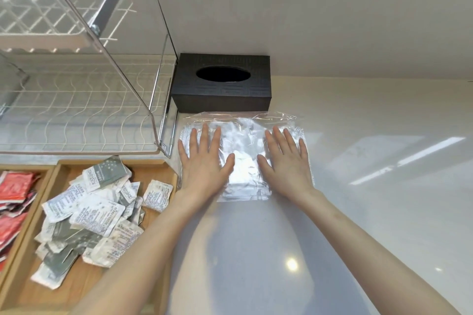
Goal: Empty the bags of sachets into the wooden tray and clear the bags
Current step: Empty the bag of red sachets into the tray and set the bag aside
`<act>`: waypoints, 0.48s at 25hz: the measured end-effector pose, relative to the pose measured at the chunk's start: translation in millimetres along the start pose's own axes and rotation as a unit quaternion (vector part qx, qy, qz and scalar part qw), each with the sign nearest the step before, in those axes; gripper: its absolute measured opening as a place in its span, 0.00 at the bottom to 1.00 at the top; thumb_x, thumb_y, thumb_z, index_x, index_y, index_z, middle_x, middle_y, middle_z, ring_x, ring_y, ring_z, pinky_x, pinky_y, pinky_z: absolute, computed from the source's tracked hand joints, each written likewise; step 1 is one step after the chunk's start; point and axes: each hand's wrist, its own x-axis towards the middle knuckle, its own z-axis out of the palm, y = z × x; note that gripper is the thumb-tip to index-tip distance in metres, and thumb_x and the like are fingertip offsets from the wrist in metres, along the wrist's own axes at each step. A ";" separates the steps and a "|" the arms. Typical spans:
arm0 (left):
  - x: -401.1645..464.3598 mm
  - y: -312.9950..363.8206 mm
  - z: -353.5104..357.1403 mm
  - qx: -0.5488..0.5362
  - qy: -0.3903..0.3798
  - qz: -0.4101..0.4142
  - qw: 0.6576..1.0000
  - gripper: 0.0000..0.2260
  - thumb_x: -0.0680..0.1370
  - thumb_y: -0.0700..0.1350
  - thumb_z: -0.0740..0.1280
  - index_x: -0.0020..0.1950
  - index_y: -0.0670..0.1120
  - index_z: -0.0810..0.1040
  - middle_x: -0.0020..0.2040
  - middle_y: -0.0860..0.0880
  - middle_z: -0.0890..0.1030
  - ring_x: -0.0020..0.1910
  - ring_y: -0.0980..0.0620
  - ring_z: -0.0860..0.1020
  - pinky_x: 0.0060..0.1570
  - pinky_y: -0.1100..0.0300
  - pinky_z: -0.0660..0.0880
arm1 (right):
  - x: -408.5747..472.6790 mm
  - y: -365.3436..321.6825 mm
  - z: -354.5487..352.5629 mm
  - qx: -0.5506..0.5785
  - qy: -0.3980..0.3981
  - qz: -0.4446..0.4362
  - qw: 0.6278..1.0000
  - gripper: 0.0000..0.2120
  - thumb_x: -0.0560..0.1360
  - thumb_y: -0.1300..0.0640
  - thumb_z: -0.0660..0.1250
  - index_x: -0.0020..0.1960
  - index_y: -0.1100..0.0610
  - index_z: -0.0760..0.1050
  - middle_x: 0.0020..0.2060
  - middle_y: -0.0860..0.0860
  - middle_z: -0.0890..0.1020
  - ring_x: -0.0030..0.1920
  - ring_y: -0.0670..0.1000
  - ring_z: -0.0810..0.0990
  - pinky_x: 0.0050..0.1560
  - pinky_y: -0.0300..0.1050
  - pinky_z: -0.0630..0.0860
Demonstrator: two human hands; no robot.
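**Both palms flat on empty bags; sachets in tray**

Left hand (204,161): open, fingers spread, palm down, pressing on the left part of the clear bags (243,153). Nothing is gripped.

Right hand (285,161): open, fingers spread, palm down, pressing on the right part of the same bags. Nothing is gripped. The two thumbs point toward each other with a strip of plastic showing between them.

The bags lie flat on the white counter (371,186), stacked one upon another; how many cannot be told. No sachets show inside them. Their far edge is just in front of a black tissue box (221,83), which stands against the wall. Their left edge is beside the right wall of the tray.

Wooden tray (169,169): on the counter at left, just beside the left forearm. Its right compartment holds a loose heap of white and grey sachets (97,212), printed, some creased, overlapping in no order. The next compartment to the left holds red sachets (15,202), cut off by the frame edge.

Behind the tray stands a two-tier wire dish rack (84,110) with chrome posts; its right end is close to the tissue box.

Window light reflects on the counter at right.
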 end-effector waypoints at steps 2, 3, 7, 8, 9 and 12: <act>-4.2 1.4 -5.5 -0.009 0.008 0.002 1.000 0.31 0.74 0.60 0.48 0.74 0.50 0.48 0.77 0.46 0.48 0.75 0.45 0.42 0.70 0.44 0.35 | -4.6 -1.8 -6.5 0.013 0.011 0.001 1.000 0.28 0.78 0.47 0.51 0.75 0.52 0.49 0.76 0.49 0.49 0.76 0.49 0.42 0.72 0.51 0.34; -6.5 2.6 -8.8 -0.014 0.016 0.004 1.000 0.32 0.72 0.60 0.48 0.74 0.49 0.49 0.77 0.45 0.49 0.75 0.45 0.43 0.70 0.44 0.36 | -7.8 -3.2 -10.1 0.023 0.026 -0.005 0.999 0.27 0.78 0.48 0.53 0.74 0.52 0.51 0.76 0.49 0.50 0.76 0.49 0.43 0.72 0.52 0.34; -21.8 4.2 -31.5 -0.033 0.046 0.017 0.998 0.30 0.74 0.59 0.49 0.74 0.48 0.51 0.77 0.45 0.52 0.76 0.45 0.45 0.71 0.45 0.38 | -27.1 -19.4 -28.8 0.038 0.061 -0.038 0.997 0.27 0.77 0.49 0.56 0.74 0.53 0.54 0.76 0.50 0.53 0.76 0.50 0.46 0.73 0.52 0.38; -28.1 2.3 -37.4 -0.035 0.050 0.020 0.998 0.29 0.75 0.58 0.51 0.74 0.48 0.52 0.77 0.45 0.52 0.76 0.45 0.46 0.71 0.45 0.39 | -33.0 -24.8 -33.1 0.037 0.063 -0.041 0.997 0.27 0.77 0.49 0.56 0.74 0.53 0.53 0.76 0.50 0.53 0.76 0.50 0.46 0.73 0.52 0.38; -35.7 -0.3 -43.1 -0.036 0.057 0.024 0.997 0.28 0.76 0.57 0.52 0.74 0.48 0.53 0.76 0.45 0.53 0.76 0.45 0.46 0.71 0.45 0.39 | -40.5 -30.9 -37.5 0.036 0.064 -0.043 0.996 0.27 0.77 0.49 0.56 0.74 0.53 0.53 0.76 0.50 0.53 0.76 0.50 0.46 0.73 0.52 0.38; -66.2 -14.6 -59.9 -0.043 0.069 0.030 0.996 0.27 0.76 0.56 0.54 0.73 0.48 0.54 0.76 0.45 0.54 0.76 0.46 0.48 0.72 0.45 0.40 | -68.1 -52.4 -44.4 0.040 0.068 -0.050 0.996 0.28 0.77 0.49 0.56 0.74 0.52 0.53 0.76 0.50 0.53 0.76 0.50 0.45 0.73 0.52 0.39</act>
